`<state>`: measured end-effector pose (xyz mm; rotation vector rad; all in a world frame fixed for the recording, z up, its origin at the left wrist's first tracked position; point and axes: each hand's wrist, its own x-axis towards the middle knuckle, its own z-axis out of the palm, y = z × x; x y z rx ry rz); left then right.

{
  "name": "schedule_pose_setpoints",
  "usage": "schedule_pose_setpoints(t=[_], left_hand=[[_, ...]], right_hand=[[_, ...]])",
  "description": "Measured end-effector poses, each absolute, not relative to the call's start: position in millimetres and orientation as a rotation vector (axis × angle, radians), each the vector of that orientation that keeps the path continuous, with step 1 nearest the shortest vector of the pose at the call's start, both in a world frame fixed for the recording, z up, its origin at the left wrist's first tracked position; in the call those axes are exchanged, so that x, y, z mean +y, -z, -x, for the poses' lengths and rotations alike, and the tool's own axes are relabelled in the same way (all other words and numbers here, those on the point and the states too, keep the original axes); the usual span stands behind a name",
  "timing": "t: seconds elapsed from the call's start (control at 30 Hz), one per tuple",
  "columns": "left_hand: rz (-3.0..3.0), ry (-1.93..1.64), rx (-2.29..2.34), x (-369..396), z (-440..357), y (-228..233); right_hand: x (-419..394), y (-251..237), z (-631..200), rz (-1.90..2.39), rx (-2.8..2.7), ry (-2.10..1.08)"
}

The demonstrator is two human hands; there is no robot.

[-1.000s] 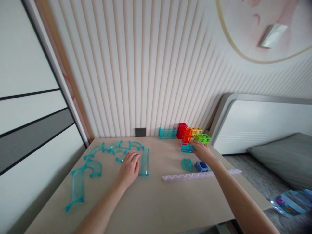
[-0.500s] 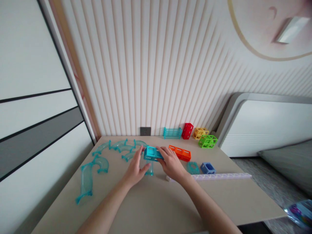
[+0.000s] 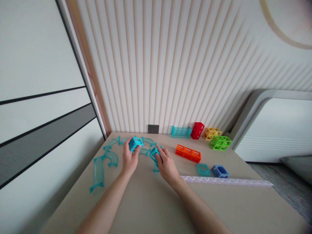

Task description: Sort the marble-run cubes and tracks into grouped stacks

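Open counter [image 3: 151, 208] across the whole near half, wide enough for both hands. Crowded on the far left: clear curved track pieces [image 3: 104, 162] (some touching). Blocked on the right by a long pale strip [image 3: 226, 181] lying crosswise, with a teal ring piece [image 3: 202, 169] and blue block [image 3: 219, 171] just behind. Orange block [image 3: 188, 153] mid-counter; red [image 3: 197, 130], yellow [image 3: 212, 133] and green frames [image 3: 220, 142] lining the ribbed wall [image 3: 170, 65].
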<state>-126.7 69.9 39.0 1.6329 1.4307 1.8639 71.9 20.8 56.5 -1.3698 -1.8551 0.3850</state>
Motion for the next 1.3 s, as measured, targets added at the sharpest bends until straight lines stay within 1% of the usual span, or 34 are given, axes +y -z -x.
schedule_pose_setpoints(t=[0.07, 0.1, 0.17, 0.23, 0.33, 0.4, 0.5, 0.67, 0.83, 0.9, 1.17, 1.23, 1.3], left_hand=[[-1.628, -1.937, 1.67, 77.8, 144.8, -40.5], [-1.682, -1.907, 1.802, 80.7, 153.6, -41.3], [-1.819, -1.711, 2.05, 83.1, 167.3, -42.9], [-1.931, -1.416, 2.257, 80.9, 173.1, -44.9], [-1.988, -1.021, 2.466, 73.1, 168.9, -49.2], [-1.977, -0.856, 2.532, 68.3, 163.4, -52.2], [-1.964, -0.736, 2.559, 64.7, 158.7, -54.5], [-1.983, -0.649, 2.557, 64.3, 159.6, -50.1], [-1.992, -0.647, 2.584, 63.9, 160.3, -46.6], [-1.987, -0.646, 2.588, 63.5, 159.7, -46.7], [-1.997, -0.654, 2.599, 60.9, 159.5, -45.0], [-2.017, -0.714, 2.602, 61.8, 160.0, -44.4], [-2.083, -0.877, 2.546, 63.6, 158.6, -45.0]], right_hand=[[18.9, -53.7, -76.3, 1.337, -1.798, -0.418], [17.5, -53.1, -77.7, 1.311, -1.786, -0.436], [14.2, -53.5, -78.3, 1.253, -1.788, -0.457], [10.4, -55.0, -76.4, 1.202, -1.803, -0.461], [5.1, -57.7, -72.0, 1.156, -1.811, -0.476], [2.9, -58.2, -69.5, 1.144, -1.797, -0.503], [3.8, -55.9, -66.9, 1.154, -1.722, -0.552], [14.4, -46.0, -65.0, 1.188, -1.572, -0.674], [22.2, -41.0, -65.3, 1.165, -1.431, -0.92], [23.1, -40.9, -65.4, 1.152, -1.402, -0.974], [26.1, -37.7, -65.9, 1.189, -1.391, -0.966], [27.5, -35.5, -66.2, 1.19, -1.378, -0.957], [28.0, -33.5, -66.7, 1.18, -1.374, -0.942]])
